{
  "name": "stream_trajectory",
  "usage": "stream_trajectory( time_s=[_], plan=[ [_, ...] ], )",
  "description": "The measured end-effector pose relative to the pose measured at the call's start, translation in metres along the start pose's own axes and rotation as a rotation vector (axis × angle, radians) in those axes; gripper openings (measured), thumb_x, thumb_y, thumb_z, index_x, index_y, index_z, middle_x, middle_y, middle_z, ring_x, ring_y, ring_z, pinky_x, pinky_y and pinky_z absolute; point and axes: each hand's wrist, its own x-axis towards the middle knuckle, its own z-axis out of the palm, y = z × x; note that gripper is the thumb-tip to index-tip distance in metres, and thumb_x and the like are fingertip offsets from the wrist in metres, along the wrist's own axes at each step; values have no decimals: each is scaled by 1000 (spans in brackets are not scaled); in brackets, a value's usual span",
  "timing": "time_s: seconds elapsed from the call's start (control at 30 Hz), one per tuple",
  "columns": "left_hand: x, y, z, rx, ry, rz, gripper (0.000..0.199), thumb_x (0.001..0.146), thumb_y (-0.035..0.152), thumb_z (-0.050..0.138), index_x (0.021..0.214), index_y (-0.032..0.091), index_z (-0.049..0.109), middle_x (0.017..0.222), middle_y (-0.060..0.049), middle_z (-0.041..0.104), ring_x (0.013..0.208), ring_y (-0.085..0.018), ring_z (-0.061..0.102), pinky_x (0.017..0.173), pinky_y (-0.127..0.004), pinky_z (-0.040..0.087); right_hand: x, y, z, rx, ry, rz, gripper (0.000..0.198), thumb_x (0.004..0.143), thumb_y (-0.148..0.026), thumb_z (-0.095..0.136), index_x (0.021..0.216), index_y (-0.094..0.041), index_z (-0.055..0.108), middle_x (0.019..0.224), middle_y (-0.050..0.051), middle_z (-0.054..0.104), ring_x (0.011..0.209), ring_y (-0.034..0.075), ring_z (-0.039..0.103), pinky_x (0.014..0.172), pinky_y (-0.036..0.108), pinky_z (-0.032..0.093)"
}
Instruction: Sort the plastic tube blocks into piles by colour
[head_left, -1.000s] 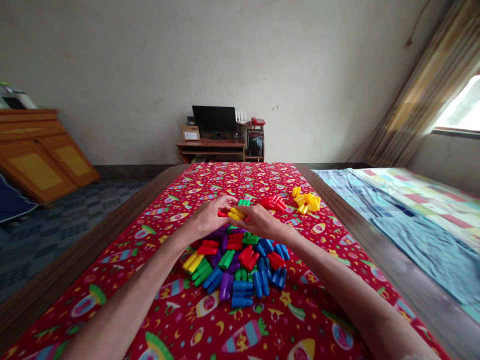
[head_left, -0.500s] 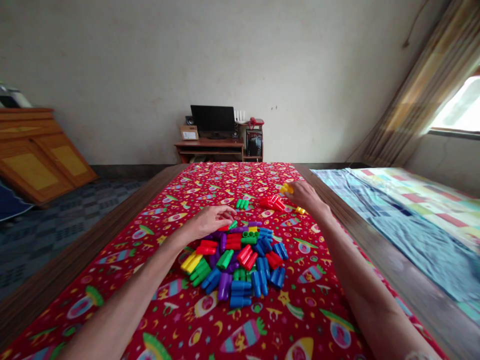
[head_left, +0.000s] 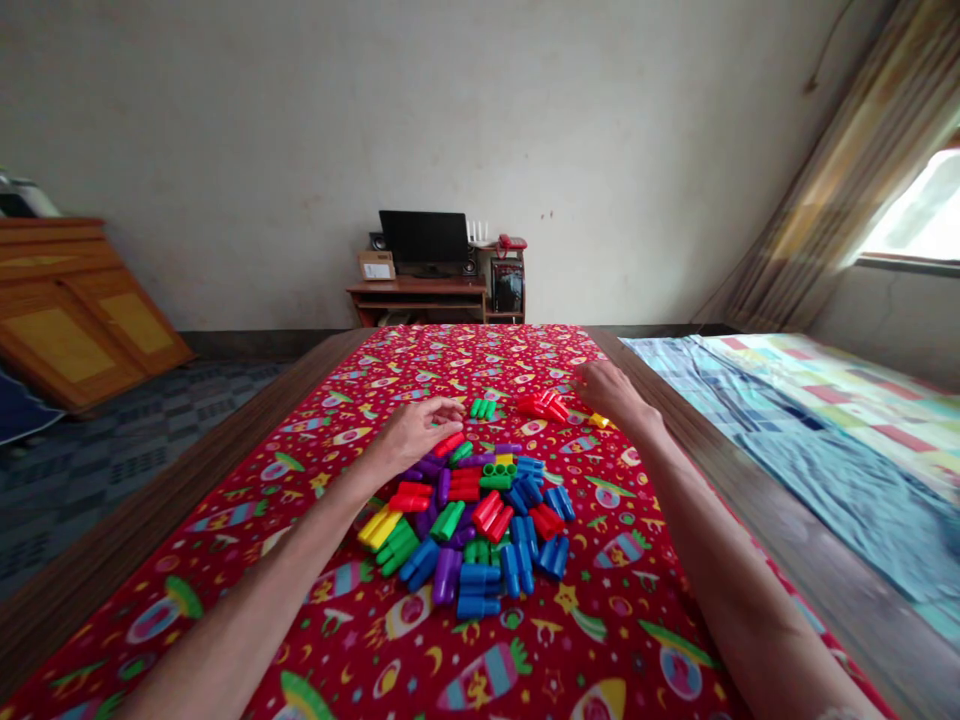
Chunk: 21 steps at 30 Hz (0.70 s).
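On the cloth [head_left: 360, 655] nearest the wearer lies a pile [head_left: 491, 515] of mixed blocks, taken as clock centre, twelve pointing away. At its eleven o'clock edge, the left hand [head_left: 414, 430] is loosely curved above a red block [head_left: 448, 443], thumb apart, no block seen in its grip. A yellow block [head_left: 599, 420] shows between one and two o'clock, just beyond which is the right hand [head_left: 609, 385]. A red group [head_left: 544, 406] sits at one o'clock, a green block [head_left: 484, 408] at twelve.

Assessment: the right fingers would do best low to the cloth, loosening gently without nudging the red group; the left should stay light over the pile.

Not verifiable: both forearms [head_left: 277, 575] are cut off at the lower edge; the pile's lower blocks are covered; whether the left thumb touches red is unclear. The right fingertips are hidden, so spread and contents cannot be told.
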Motion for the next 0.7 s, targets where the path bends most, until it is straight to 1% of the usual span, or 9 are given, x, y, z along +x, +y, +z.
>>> stream_trajectory(
  time_s=[0.07,0.13,0.2,0.3,0.37,0.43,0.53,0.63,0.7],
  plan=[
    [0,3,1,16,78,32,47,68,54,67,96,16,66,90,-7,71,84,-22,69,77,-35,55,-6,-27,-1,180,18,-214,27,93,-21,46,91,-12,71,86,10,69,75,15,59,68,25,39],
    [-1,8,4,55,136,59,47,74,55,62,101,16,65,90,-6,71,83,-22,69,75,-32,55,-15,-58,1,426,-74,-458,31,95,-29,47,84,-13,70,71,3,64,63,10,52,62,22,36],
    [-4,13,8,99,166,80,44,79,51,57,104,16,64,89,-6,70,82,-21,69,75,-31,55,-25,-85,7,617,-158,-587,33,94,-36,50,79,-13,69,63,-2,58,58,8,47,56,20,31],
    [-8,21,13,167,172,116,38,83,43,53,107,16,64,89,-6,70,81,-20,68,76,-31,55,-34,-108,20,720,-110,-527,26,87,-33,61,75,-11,66,60,-3,55,55,6,44,53,19,28],
    [-9,24,16,219,174,137,35,84,39,51,107,16,65,91,-6,70,83,-21,68,78,-32,55,-34,-111,26,750,-97,-463,20,83,-28,65,73,-11,65,61,-3,57,54,6,45,53,19,29],
    [-9,24,17,254,186,148,33,85,37,50,106,17,66,93,-7,69,85,-21,68,79,-32,54,-31,-109,28,809,-149,-443,17,82,-25,65,73,-11,65,63,-2,60,56,7,49,54,18,32],
    [-9,21,19,251,218,148,33,86,36,49,106,16,65,92,-7,69,84,-21,67,79,-32,54,-28,-106,29,898,-210,-443,16,81,-25,66,86,-11,67,73,2,68,64,10,59,58,19,40],
    [-9,17,21,261,251,149,33,86,37,50,107,16,63,91,-6,67,83,-20,66,77,-31,54,-29,-107,30,898,-168,-442,27,77,-27,72,99,-13,67,79,3,71,70,14,64,62,21,44],
    [-9,16,22,288,266,155,31,87,37,50,106,17,64,88,-5,65,81,-18,65,76,-29,54,-30,-107,31,885,-136,-439,26,75,-27,73,97,-14,68,78,3,71,71,14,65,63,22,45]
  ],
)
